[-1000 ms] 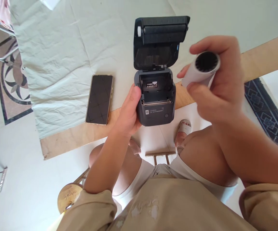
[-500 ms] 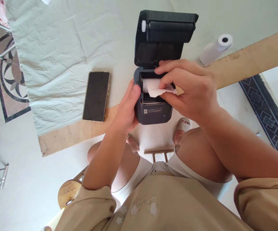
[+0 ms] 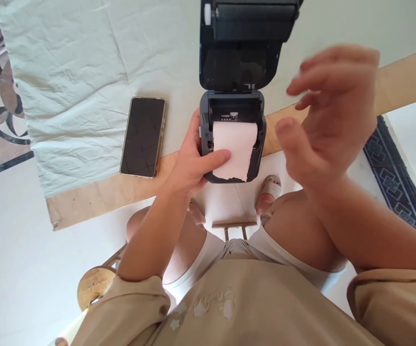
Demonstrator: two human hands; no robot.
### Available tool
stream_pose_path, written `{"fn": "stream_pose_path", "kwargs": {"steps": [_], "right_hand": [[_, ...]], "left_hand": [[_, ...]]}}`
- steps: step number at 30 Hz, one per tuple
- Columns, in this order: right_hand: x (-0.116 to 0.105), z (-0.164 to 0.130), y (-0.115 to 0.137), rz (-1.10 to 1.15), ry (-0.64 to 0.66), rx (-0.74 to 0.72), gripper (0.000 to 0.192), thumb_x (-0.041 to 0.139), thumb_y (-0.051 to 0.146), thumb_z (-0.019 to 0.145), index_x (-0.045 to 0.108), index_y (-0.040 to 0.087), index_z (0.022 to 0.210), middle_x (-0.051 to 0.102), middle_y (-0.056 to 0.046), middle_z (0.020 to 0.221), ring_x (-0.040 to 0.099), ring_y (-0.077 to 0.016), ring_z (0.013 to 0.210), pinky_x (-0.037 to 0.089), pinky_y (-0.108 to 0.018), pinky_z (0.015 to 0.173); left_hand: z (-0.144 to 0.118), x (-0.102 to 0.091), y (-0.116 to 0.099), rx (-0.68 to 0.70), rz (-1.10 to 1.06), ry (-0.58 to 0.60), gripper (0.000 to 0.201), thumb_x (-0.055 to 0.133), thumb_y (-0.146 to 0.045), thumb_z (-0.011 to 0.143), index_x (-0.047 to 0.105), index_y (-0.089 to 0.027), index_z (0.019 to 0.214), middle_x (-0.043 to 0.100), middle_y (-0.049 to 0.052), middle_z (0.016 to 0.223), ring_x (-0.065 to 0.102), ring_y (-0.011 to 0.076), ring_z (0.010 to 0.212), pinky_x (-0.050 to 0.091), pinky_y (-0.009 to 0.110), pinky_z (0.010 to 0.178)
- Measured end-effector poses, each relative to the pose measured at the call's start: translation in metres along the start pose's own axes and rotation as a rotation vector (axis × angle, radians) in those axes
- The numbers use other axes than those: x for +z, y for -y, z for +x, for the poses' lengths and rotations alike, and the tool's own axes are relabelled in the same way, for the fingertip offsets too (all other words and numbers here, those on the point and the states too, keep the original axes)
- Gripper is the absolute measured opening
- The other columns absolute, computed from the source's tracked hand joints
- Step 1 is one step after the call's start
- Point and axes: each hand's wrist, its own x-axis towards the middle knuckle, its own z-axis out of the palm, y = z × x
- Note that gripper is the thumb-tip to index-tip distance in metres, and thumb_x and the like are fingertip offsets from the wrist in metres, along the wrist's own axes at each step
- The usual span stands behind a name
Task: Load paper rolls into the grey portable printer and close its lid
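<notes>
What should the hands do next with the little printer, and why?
Probably swing the lid down shut with the right hand. The paper already lies pulled out over the printer front, the left hand pins it with its thumb, the lid stands open, and the right hand hovers empty nearby.
</notes>
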Motion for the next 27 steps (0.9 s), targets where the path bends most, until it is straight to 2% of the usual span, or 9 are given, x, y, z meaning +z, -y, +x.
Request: {"fn": "stream_pose_path", "kwargs": {"steps": [3, 6, 9, 12, 15, 17, 20, 24, 27], "right_hand": [[-0.004, 0.005, -0.013, 0.050, 0.083, 0.135, 0.051, 0.054, 0.053, 0.100, 0.043, 0.054, 0.150, 0.042, 0.007, 0.166, 0.053, -0.0265, 0.149, 0.055, -0.042, 0.105], [-0.004, 0.006, -0.019, 0.160, 0.134, 0.249, 0.051, 0.040, 0.056, 0.100, 0.038, 0.048, 0.150, 0.031, 0.008, 0.173, 0.054, -0.0233, 0.149, 0.053, -0.041, 0.113], [0.000, 0.005, -0.020, 0.241, 0.092, 0.363, 0.046, 0.042, 0.058, 0.096, 0.046, 0.039, 0.138, 0.051, 0.000, 0.160, 0.063, -0.0216, 0.133, 0.053, -0.039, 0.111], [0.005, 0.000, -0.019, 0.420, 0.212, 0.405, 0.048, 0.058, 0.063, 0.094, 0.049, 0.037, 0.134, 0.064, -0.003, 0.140, 0.067, -0.0210, 0.124, 0.059, -0.038, 0.102], [0.011, -0.007, -0.018, 0.584, 0.373, 0.475, 0.065, 0.068, 0.066, 0.091, 0.040, 0.037, 0.142, 0.063, -0.004, 0.137, 0.072, -0.0185, 0.105, 0.063, -0.032, 0.077], [0.012, -0.010, -0.017, 0.607, 0.412, 0.504, 0.077, 0.073, 0.070, 0.087, 0.035, 0.037, 0.145, 0.063, -0.004, 0.132, 0.072, -0.0171, 0.095, 0.062, -0.030, 0.068], [0.012, -0.011, -0.018, 0.575, 0.430, 0.507, 0.081, 0.079, 0.068, 0.083, 0.036, 0.037, 0.144, 0.065, -0.002, 0.124, 0.070, -0.0157, 0.089, 0.062, -0.030, 0.070], [0.012, -0.013, -0.021, 0.514, 0.429, 0.510, 0.075, 0.079, 0.062, 0.085, 0.037, 0.039, 0.142, 0.064, 0.000, 0.118, 0.066, -0.0117, 0.079, 0.060, -0.028, 0.063], [0.012, -0.014, -0.023, 0.492, 0.433, 0.504, 0.073, 0.077, 0.059, 0.087, 0.036, 0.040, 0.144, 0.064, -0.001, 0.123, 0.066, -0.0122, 0.078, 0.059, -0.028, 0.061]], "left_hand": [[0.001, -0.002, -0.003, -0.026, 0.076, 0.046, 0.089, 0.095, -0.042, 0.066, 0.052, -0.033, 0.144, 0.074, 0.003, 0.111, 0.070, 0.0392, 0.129, 0.065, 0.043, 0.094], [0.002, -0.002, -0.005, 0.000, 0.073, 0.045, 0.088, 0.095, -0.032, 0.067, 0.051, -0.034, 0.143, 0.073, 0.001, 0.114, 0.071, 0.0332, 0.124, 0.065, 0.036, 0.090], [0.001, -0.003, -0.004, 0.022, 0.039, 0.067, 0.092, 0.094, -0.024, 0.068, 0.048, -0.036, 0.147, 0.072, -0.001, 0.122, 0.072, 0.0267, 0.119, 0.064, 0.029, 0.087], [0.000, -0.001, -0.002, 0.012, 0.024, 0.094, 0.096, 0.095, -0.027, 0.067, 0.046, -0.036, 0.149, 0.073, -0.002, 0.118, 0.073, 0.0270, 0.116, 0.062, 0.031, 0.086], [0.000, 0.001, 0.001, 0.033, -0.017, 0.057, 0.086, 0.091, -0.048, 0.073, 0.049, -0.037, 0.147, 0.072, 0.001, 0.112, 0.074, 0.0309, 0.115, 0.062, 0.036, 0.085], [0.001, 0.001, 0.003, 0.039, -0.041, 0.069, 0.070, 0.085, -0.054, 0.078, 0.056, -0.034, 0.138, 0.072, 0.003, 0.110, 0.075, 0.0298, 0.112, 0.061, 0.034, 0.079], [0.004, -0.002, 0.005, 0.046, -0.061, 0.109, 0.048, 0.082, -0.040, 0.085, 0.061, -0.031, 0.127, 0.070, 0.002, 0.106, 0.075, 0.0228, 0.097, 0.058, 0.030, 0.071], [0.006, -0.005, 0.007, 0.057, -0.101, 0.144, 0.042, 0.082, -0.030, 0.087, 0.062, -0.033, 0.124, 0.069, -0.002, 0.100, 0.071, 0.0152, 0.074, 0.056, 0.028, 0.062], [0.006, -0.002, 0.005, 0.059, -0.153, 0.145, 0.037, 0.079, -0.033, 0.090, 0.063, -0.030, 0.123, 0.071, -0.002, 0.097, 0.073, 0.0167, 0.078, 0.058, 0.027, 0.063]]}}
